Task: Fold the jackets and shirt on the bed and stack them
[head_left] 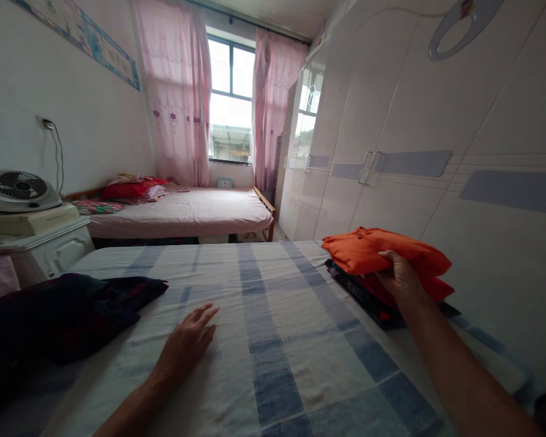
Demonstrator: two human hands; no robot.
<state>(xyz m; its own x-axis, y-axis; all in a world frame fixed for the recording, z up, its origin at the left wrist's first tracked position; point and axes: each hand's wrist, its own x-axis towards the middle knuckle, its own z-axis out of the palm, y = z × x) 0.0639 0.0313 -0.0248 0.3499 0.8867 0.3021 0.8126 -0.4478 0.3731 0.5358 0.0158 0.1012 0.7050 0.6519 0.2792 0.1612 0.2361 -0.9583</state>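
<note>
At the right edge of the bed, my right hand [399, 276] grips the near side of a folded orange shirt [361, 250]. The thumb lies on the orange cloth, and the other fingers are largely hidden. Beneath the shirt are a red folded garment [439, 289] and dark folded clothes [357, 290], stacked together. My left hand [193, 332] is held over the checked bedsheet [227, 376], fingers stretched and holding nothing. To its left lies a rumpled dark garment [68, 315] with faint red marks.
White wardrobes [391, 109] line the right side, close to the stack. Past the foot of this bed stands a second bed [209, 209] with red bedding [131, 190], below a window with pink curtains [173, 91]. A fan [22, 189] sits atop a white cabinet [59, 252] at left.
</note>
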